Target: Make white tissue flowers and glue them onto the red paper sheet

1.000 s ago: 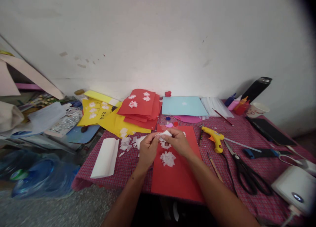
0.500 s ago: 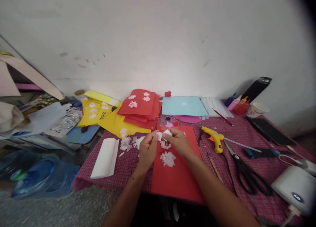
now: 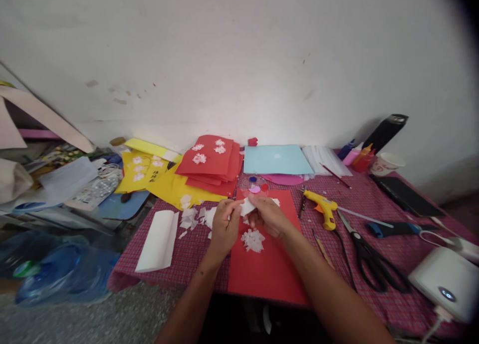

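Between the fingertips of my left hand [image 3: 227, 221] and my right hand [image 3: 266, 215] is a small piece of white paper [image 3: 246, 207], pinched by both. The hands hover over a red sheet of paper [image 3: 267, 269] lying at the table's front edge. A ruffled white paper flower [image 3: 253, 240] rests on that sheet just below my fingers. More white paper behind the hands is mostly hidden by them. Torn white scraps [image 3: 189, 218] lie left of my left hand, beside a folded white sheet [image 3: 158, 240].
To the right lie a yellow glue gun [image 3: 325, 209], black scissors [image 3: 376, 259], a blue-handled knife [image 3: 392, 229] and a white power device [image 3: 445, 281]. Stacked red cards [image 3: 207, 159] and a light blue sheet [image 3: 277, 160] sit against the wall. A black flask [image 3: 387, 132] stands back right.
My right fingers have shifted slightly and curled closer to my left fingertips, covering more of the white paper and the flower behind. The view has shifted slightly.
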Demonstrator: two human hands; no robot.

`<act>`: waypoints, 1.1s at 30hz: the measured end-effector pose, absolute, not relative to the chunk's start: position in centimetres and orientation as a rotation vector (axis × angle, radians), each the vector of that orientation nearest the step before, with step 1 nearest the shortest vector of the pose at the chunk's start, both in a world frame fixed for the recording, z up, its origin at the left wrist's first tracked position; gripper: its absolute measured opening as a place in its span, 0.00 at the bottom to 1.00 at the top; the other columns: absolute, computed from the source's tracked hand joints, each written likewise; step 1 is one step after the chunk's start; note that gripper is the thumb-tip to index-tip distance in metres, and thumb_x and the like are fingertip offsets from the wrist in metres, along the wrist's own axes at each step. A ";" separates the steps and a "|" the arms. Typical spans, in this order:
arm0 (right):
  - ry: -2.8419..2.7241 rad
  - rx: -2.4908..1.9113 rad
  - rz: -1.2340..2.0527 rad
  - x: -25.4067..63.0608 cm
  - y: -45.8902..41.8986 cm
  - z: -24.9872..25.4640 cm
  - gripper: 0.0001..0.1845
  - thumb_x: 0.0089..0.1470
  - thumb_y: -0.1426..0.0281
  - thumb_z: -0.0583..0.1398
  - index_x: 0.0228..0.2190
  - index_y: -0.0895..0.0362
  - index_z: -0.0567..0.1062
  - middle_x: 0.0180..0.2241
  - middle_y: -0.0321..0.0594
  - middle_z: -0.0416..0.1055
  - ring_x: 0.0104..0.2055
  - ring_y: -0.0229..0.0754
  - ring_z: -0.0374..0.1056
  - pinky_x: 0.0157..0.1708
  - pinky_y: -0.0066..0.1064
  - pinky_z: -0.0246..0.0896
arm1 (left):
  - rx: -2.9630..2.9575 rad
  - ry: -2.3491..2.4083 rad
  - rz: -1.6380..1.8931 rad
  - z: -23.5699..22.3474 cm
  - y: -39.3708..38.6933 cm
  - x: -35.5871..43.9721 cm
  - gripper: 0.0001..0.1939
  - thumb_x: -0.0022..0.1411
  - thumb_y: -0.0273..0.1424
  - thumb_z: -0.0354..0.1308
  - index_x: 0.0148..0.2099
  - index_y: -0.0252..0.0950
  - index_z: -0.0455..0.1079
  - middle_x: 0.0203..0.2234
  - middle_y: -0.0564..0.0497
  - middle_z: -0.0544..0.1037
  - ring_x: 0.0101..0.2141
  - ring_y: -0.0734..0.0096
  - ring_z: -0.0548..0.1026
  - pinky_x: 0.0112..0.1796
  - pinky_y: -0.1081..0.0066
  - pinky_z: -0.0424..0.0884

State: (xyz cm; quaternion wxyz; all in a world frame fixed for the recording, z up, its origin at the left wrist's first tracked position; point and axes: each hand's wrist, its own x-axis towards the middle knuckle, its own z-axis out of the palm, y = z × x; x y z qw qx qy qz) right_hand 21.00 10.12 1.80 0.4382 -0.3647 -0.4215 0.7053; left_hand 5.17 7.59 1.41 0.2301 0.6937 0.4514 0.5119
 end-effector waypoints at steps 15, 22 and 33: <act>-1.106 -0.977 1.585 20.7 10.0 2.4 0.12 0.50 0.61 0.64 0.26 0.59 0.76 0.21 0.35 0.74 0.14 0.32 0.64 0.14 0.23 0.60 | 1.913 1.236 1.521 0.9 7.8 5.2 0.14 0.71 0.31 0.52 0.54 0.42 0.74 0.46 0.48 0.76 0.49 0.66 0.73 0.51 0.63 0.68; -1.103 -0.974 1.565 20.8 10.2 2.1 0.12 0.50 0.61 0.64 0.25 0.58 0.76 0.21 0.35 0.74 0.14 0.33 0.64 0.15 0.24 0.59 | 1.950 1.207 1.601 0.6 7.9 5.2 0.09 0.67 0.26 0.56 0.46 0.40 0.75 0.45 0.48 0.75 0.49 0.66 0.73 0.51 0.63 0.69; -1.296 -1.098 1.224 20.8 9.8 2.7 0.15 0.56 0.62 0.59 0.21 0.56 0.72 0.15 0.32 0.67 0.17 0.35 0.62 0.19 0.26 0.57 | 1.959 1.271 1.597 0.7 7.7 5.2 0.09 0.65 0.23 0.55 0.43 0.40 0.75 0.36 0.51 0.75 0.40 0.69 0.74 0.43 0.68 0.69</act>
